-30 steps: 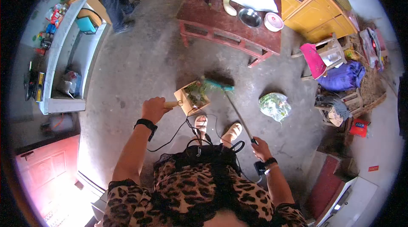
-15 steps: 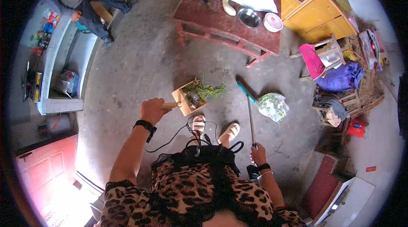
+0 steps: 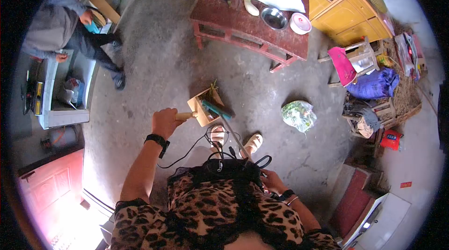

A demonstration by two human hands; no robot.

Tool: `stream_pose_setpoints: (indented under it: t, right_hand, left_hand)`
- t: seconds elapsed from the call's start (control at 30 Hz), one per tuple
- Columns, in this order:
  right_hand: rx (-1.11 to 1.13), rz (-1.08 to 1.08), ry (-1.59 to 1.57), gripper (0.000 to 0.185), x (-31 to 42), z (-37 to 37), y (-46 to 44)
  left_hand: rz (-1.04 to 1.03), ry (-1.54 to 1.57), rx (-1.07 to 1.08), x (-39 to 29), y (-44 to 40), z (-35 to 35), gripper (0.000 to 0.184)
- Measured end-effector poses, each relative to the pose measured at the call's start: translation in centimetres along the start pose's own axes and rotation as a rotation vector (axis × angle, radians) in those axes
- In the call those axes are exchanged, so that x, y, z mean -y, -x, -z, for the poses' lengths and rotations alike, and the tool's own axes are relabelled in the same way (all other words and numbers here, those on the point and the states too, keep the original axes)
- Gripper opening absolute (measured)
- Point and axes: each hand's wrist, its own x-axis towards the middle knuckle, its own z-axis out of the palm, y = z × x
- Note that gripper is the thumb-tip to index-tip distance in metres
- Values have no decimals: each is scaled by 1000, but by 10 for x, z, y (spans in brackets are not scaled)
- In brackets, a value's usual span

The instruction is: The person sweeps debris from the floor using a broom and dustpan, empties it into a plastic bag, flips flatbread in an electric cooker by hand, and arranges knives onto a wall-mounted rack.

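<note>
"Two hands in the head view: what do they grip?"

"The left hand point(image 3: 163, 123), left of centre, is closed around the wooden handle of the dustpan point(image 3: 198, 115). The right hand point(image 3: 272, 181), lower right of centre, has its fingers curled around the upper end of the broom point(image 3: 236, 138)."

"Where does each tool lie from its grip?"

"The dustpan sits on the concrete floor point(image 3: 154, 72) just right of the left fist. The broom's pole slants up and left from the right hand to a teal head point(image 3: 215, 109) over the dustpan's right part."

"And the green stalks point(image 3: 213, 92)?"

"At the dustpan's upper edge, above the teal head."

"What's hard to make out?"

"Dark clothing partly hides the right-hand grip. The head covers some of the dustpan's contents, and I can't tell whether its bristles touch them. Upper left, the frame's dark rim cuts off part of another person point(image 3: 56, 25)."
</note>
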Motion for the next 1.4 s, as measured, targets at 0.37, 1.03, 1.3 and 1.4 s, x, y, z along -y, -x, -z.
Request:
stream_pose_setpoints:
  t: [0.37, 1.03, 1.3, 1.4]
  right_hand:
    - [-135, -68, -1, 42, 3, 63, 38]
    - [-398, 162, 156, 28, 72, 82, -126]
    - [-153, 271, 470, 21, 26, 25, -83]
    - [58, 2, 253, 23, 30, 22, -41]
  left_hand:
    - [-64, 161, -266, 51, 37, -30, 34]
    - [1, 125, -244, 57, 72, -33, 33]
    - [13, 163, -194, 51, 51, -21, 29]
    - [6, 120, -199, 46, 49, -21, 28]
